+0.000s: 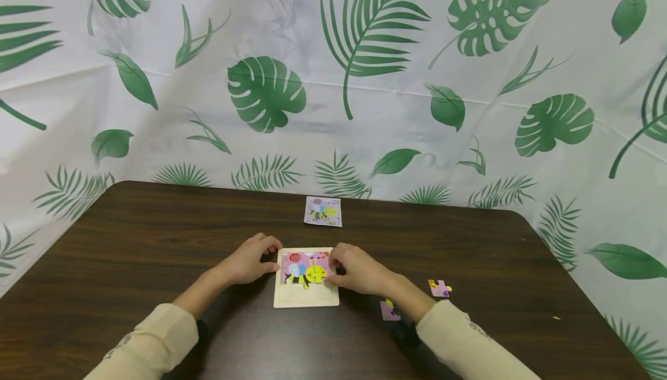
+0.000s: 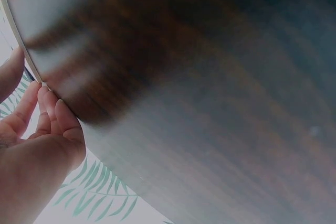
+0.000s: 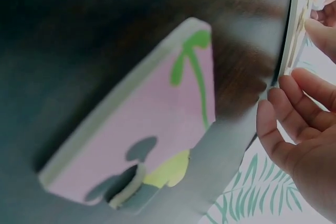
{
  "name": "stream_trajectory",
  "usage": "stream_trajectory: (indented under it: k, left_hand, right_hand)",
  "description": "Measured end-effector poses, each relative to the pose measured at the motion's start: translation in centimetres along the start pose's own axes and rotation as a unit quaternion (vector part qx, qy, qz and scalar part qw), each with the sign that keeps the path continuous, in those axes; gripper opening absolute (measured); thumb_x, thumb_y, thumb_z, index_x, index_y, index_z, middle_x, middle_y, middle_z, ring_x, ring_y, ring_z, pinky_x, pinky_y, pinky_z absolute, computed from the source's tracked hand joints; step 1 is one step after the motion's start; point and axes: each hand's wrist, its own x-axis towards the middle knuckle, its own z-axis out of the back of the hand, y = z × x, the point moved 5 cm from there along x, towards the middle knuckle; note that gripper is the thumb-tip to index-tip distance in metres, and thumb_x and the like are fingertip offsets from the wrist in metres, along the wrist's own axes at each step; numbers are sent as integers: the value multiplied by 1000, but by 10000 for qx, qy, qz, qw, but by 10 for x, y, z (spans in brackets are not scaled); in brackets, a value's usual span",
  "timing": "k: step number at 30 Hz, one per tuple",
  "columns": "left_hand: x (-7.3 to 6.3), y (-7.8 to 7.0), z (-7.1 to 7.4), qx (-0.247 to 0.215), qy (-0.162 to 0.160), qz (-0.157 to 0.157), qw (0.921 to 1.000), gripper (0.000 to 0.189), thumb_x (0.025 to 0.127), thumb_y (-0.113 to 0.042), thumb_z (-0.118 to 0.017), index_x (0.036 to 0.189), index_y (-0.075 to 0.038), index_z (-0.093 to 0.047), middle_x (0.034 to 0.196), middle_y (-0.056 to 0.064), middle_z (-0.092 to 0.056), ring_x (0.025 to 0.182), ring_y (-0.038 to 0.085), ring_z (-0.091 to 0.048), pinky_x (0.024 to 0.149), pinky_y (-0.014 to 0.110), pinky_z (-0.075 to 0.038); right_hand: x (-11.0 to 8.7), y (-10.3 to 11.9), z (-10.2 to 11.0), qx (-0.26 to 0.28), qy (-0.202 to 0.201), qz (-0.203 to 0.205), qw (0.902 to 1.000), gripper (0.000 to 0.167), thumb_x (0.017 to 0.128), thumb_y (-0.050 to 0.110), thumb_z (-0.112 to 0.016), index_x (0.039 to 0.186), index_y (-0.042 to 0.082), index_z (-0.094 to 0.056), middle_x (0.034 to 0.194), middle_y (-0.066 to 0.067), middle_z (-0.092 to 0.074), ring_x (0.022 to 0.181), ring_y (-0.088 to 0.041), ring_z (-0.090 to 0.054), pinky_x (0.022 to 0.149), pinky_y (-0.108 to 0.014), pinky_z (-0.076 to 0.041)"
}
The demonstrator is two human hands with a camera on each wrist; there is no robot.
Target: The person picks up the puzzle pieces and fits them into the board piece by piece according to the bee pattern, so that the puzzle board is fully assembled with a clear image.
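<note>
A square wooden puzzle board (image 1: 306, 297) lies on the table with bee-picture pieces (image 1: 304, 267) filling its upper part; its lower strip is bare wood. My left hand (image 1: 250, 259) holds the board's left side, index finger by the upper corner and thumb lower on the edge. In the left wrist view, that hand's fingertips (image 2: 47, 90) meet the board's rim. My right hand (image 1: 359, 269) pinches at the right-hand piece with the bee's yellow face, thumb and index finger on its right side. In the right wrist view, its other fingers (image 3: 268, 114) curve loosely beside the board.
Two loose puzzle pieces lie to the right: a pink piece (image 1: 389, 311) under the right forearm, large in the right wrist view, and another piece (image 1: 440, 289) farther right. A bee picture card (image 1: 323, 212) lies beyond the board. A leaf-print cloth (image 1: 365, 136) hangs behind the table.
</note>
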Motion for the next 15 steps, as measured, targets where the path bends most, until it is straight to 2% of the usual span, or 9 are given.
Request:
stream_trajectory:
  k: [5, 10, 15]
  left_hand:
    - [0, 0, 1, 17, 17, 43, 10000, 29, 82, -8, -67, 108, 0, -55, 94, 8, -49, 91, 25, -48, 81, 42, -41]
    - [-1, -1, 2, 14, 27, 83, 10000, 30, 82, -8, -67, 108, 0, -55, 94, 8, -49, 91, 25, -48, 82, 42, -41]
    - [-1, -1, 2, -17, 30, 85, 10000, 30, 82, -7, -67, 108, 0, -55, 95, 8, -49, 91, 25, -48, 82, 42, -41]
  right_hand:
    - [-1, -2, -1, 66, 21, 33, 10000, 24, 80, 22, -71, 93, 6, -60, 83, 2, -49, 76, -13, -46, 69, -24, -43]
    - [-2, -1, -1, 141, 11, 260, 9996, 21, 80, 18, -71, 94, 7, -62, 84, 0, -49, 76, -14, -46, 66, -22, -41]
    - [-2, -1, -1, 156, 56, 293, 9994, 18, 81, 17, -70, 94, 7, -62, 84, 0, -48, 74, -15, -46, 65, -22, -40]
